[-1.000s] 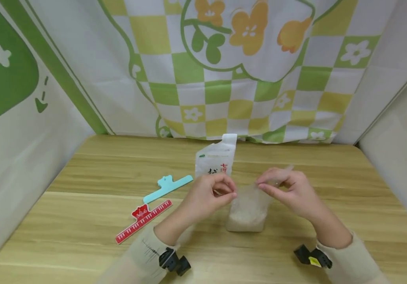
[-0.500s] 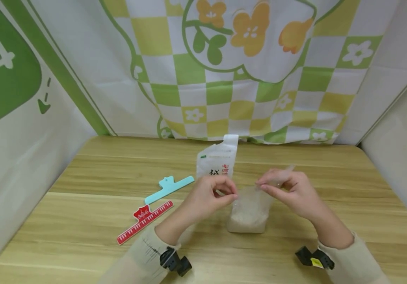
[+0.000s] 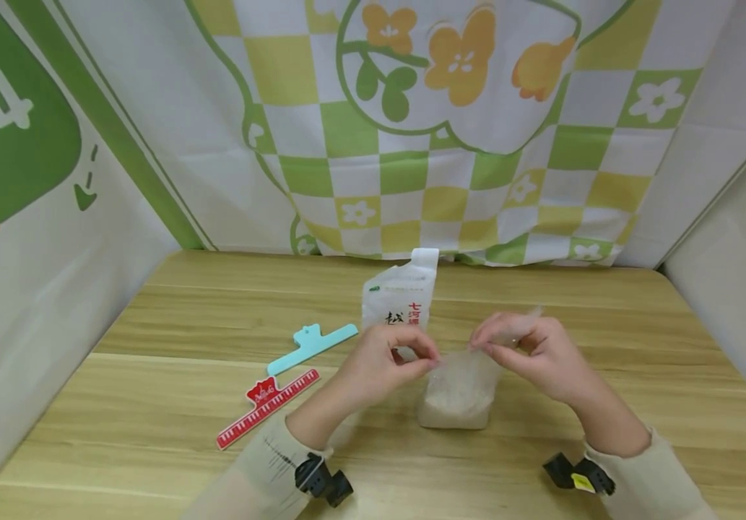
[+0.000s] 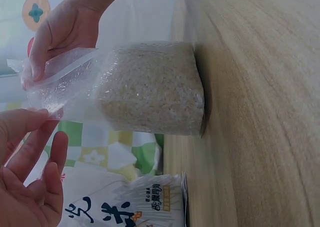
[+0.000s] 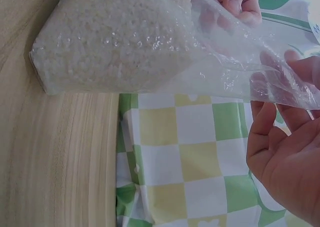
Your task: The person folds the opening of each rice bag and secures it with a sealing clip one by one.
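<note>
A clear plastic bag of rice (image 3: 457, 404) stands upright on the table, its filled lower part flat-bottomed and its upper part loose film. My left hand (image 3: 385, 361) pinches the film at the bag's upper left between thumb and index finger; the left wrist view shows its other fingers spread loosely. On the opposite side, the thumb and fingers of my right hand (image 3: 535, 354) grip the upper right of the film, and a flap sticks up beyond them. In the right wrist view the film (image 5: 235, 79) stretches between both hands.
Behind my left hand stands a white printed rice package (image 3: 398, 292), partly hidden. A light blue bag clip (image 3: 310, 347) and a red bag clip (image 3: 267, 404) with piano-key markings lie to the left on the wooden table (image 3: 152, 404). A checkered cloth (image 3: 405, 173) hangs behind.
Both hands keep hold of the plastic bag in the same places. The whole head view has shifted slightly, with everything appearing a little lower and further right.
</note>
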The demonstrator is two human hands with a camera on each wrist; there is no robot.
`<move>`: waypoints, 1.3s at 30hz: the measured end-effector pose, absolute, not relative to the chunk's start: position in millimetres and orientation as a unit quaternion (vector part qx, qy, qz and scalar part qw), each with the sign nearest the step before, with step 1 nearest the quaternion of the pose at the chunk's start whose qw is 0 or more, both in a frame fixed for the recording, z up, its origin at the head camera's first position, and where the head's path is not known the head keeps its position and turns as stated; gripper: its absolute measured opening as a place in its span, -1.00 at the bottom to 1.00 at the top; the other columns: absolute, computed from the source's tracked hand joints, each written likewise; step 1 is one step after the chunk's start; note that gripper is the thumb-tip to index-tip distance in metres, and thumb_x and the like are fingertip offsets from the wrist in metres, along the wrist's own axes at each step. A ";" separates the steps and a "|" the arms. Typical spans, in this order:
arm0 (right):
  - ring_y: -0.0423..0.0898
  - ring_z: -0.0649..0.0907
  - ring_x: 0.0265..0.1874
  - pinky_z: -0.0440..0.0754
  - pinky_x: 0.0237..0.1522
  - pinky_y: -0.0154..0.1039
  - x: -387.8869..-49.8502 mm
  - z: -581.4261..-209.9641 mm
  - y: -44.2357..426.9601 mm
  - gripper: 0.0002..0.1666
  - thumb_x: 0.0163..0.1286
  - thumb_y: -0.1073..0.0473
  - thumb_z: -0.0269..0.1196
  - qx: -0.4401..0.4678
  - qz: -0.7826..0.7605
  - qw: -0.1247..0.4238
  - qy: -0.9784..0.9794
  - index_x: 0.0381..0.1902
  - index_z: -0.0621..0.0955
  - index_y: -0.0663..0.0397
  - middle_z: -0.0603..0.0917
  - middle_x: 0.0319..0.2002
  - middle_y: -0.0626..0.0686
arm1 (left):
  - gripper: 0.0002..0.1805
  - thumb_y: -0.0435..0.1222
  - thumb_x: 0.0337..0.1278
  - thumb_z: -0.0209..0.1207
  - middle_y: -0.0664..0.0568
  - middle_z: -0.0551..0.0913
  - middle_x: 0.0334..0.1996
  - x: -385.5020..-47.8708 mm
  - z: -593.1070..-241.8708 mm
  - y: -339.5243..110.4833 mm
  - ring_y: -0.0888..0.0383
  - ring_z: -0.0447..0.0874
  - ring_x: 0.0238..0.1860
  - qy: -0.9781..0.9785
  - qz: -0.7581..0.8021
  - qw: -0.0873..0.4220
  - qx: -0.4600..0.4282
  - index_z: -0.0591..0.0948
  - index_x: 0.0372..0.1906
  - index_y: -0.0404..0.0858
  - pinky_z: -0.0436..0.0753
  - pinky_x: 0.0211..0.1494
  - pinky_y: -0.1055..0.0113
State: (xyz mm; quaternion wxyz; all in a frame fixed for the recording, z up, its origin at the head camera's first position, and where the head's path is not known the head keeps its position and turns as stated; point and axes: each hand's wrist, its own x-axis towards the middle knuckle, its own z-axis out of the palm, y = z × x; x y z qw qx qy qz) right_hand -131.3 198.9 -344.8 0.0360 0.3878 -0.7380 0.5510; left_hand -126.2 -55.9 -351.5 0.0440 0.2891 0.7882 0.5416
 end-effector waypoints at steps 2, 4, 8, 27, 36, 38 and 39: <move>-0.24 0.69 -0.06 0.63 0.02 -0.37 -131.0 -344.2 198.5 -0.67 0.25 0.64 0.17 0.388 0.551 0.031 -0.738 -0.25 0.70 0.19 0.78 -0.20 -0.09 | -0.97 -0.37 0.19 0.32 -0.03 0.77 -0.33 -126.4 -351.9 -56.4 0.39 0.62 -0.30 0.788 0.540 0.045 0.294 0.73 -0.33 -0.25 0.63 -0.35 0.44; -0.23 0.69 -0.05 0.64 0.01 -0.37 -130.3 -343.6 198.2 -0.68 0.27 0.63 0.16 0.387 0.552 0.023 -0.739 -0.24 0.69 0.21 0.77 -0.18 -0.13 | -0.97 -0.38 0.18 0.31 -0.03 0.77 -0.32 -126.8 -352.4 -57.1 0.40 0.62 -0.30 0.786 0.539 0.045 0.299 0.74 -0.33 -0.23 0.63 -0.35 0.44; -0.23 0.68 -0.05 0.64 -0.03 -0.36 -128.9 -342.2 197.5 -0.70 0.29 0.63 0.14 0.385 0.552 0.015 -0.740 -0.23 0.68 0.24 0.76 -0.16 -0.17 | -0.96 -0.40 0.17 0.31 -0.04 0.78 -0.30 -128.1 -353.5 -57.7 0.42 0.61 -0.31 0.782 0.541 0.051 0.304 0.75 -0.33 -0.24 0.63 -0.34 0.45; -0.23 0.67 -0.04 0.65 -0.08 -0.36 -129.0 -343.5 197.7 -0.66 0.30 0.64 0.12 0.390 0.554 0.010 -0.735 -0.23 0.68 0.19 0.74 -0.15 -0.14 | -0.93 -0.28 0.14 0.38 0.00 0.76 -0.35 -129.9 -355.6 -55.3 0.18 0.63 -0.32 0.786 0.549 0.084 0.272 0.76 -0.32 -0.20 0.55 -0.39 0.47; -0.21 0.67 -0.01 0.65 -0.02 -0.35 -133.9 -345.8 199.6 -0.65 0.30 0.66 0.10 0.428 0.562 0.016 -0.707 -0.20 0.67 0.21 0.74 -0.14 -0.12 | -0.81 -0.29 0.14 0.37 -0.08 0.77 -0.28 -130.0 -351.7 -51.1 0.38 0.64 -0.28 0.780 0.555 0.095 0.274 0.72 -0.16 -0.27 0.64 -0.27 0.39; -0.21 0.67 -0.01 0.65 -0.03 -0.35 -134.4 -346.3 200.2 -0.64 0.30 0.66 0.10 0.431 0.562 0.017 -0.706 -0.20 0.67 0.20 0.74 -0.14 -0.11 | -0.78 -0.28 0.15 0.37 -0.08 0.77 -0.26 -131.3 -350.8 -50.7 0.38 0.64 -0.26 0.780 0.551 0.104 0.277 0.72 -0.12 -0.28 0.65 -0.24 0.39; -0.21 0.67 -0.01 0.66 -0.03 -0.35 -134.3 -346.6 200.5 -0.63 0.30 0.66 0.10 0.429 0.561 0.016 -0.708 -0.20 0.67 0.19 0.74 -0.14 -0.11 | -0.78 -0.27 0.16 0.37 -0.07 0.78 -0.27 -132.2 -350.4 -50.5 0.38 0.64 -0.26 0.783 0.546 0.107 0.280 0.73 -0.13 -0.28 0.65 -0.23 0.39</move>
